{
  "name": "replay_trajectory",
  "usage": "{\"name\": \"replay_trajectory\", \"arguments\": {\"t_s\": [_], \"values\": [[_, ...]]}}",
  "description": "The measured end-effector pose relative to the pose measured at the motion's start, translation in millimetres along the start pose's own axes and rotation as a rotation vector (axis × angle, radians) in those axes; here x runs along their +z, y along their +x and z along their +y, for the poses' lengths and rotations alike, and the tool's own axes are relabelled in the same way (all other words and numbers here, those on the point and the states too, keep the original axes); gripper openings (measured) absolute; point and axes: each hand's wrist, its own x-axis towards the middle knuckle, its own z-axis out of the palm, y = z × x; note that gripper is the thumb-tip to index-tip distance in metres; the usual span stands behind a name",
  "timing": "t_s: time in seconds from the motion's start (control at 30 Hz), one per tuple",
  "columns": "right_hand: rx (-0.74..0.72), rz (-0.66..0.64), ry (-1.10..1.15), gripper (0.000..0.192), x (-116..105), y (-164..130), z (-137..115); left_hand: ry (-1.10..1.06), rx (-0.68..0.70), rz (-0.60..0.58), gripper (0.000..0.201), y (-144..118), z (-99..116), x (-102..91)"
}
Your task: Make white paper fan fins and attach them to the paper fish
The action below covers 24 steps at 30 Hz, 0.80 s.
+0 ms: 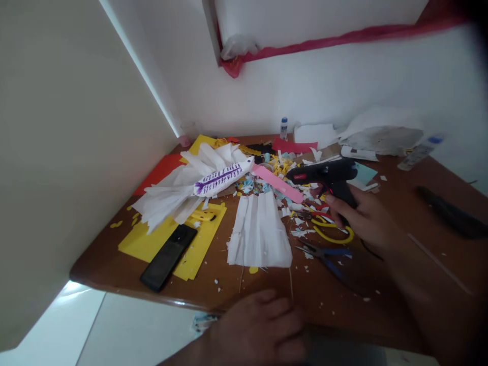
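Here the right hand point(362, 216) was clenched on the black glue gun point(324, 175) at the counter's point(419, 264) three o'clock, best kept nozzle-down and steady, while the released left hand point(263, 320) rested at six o'clock.

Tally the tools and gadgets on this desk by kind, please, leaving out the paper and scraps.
Glue gun, in the right hand: 1
Scissors: 1
Pliers: 1
Phone: 1
Glue bottles: 2
Total: 6
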Motion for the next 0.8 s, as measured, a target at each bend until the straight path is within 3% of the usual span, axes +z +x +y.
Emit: {"name": "replay_trajectory", "arguments": {"t_s": [0.23, 0.6, 0.8], "values": [[-0.012, 0.019, -0.017, 0.040, 1, 0, 2, 0.098, -0.166, -0.086, 0.012, 0, -35, -13.9], [-0.018, 0.019, -0.031, 0.037, 0, -2, 2, 0.032, -0.173, -0.194, 0.008, 1, -38, -16.0], [-0.015, 0.000, -0.060, 0.038, 0, -1, 8, -0.069, -0.292, -0.211, 0.007, 3, -31, -18.8]]}}
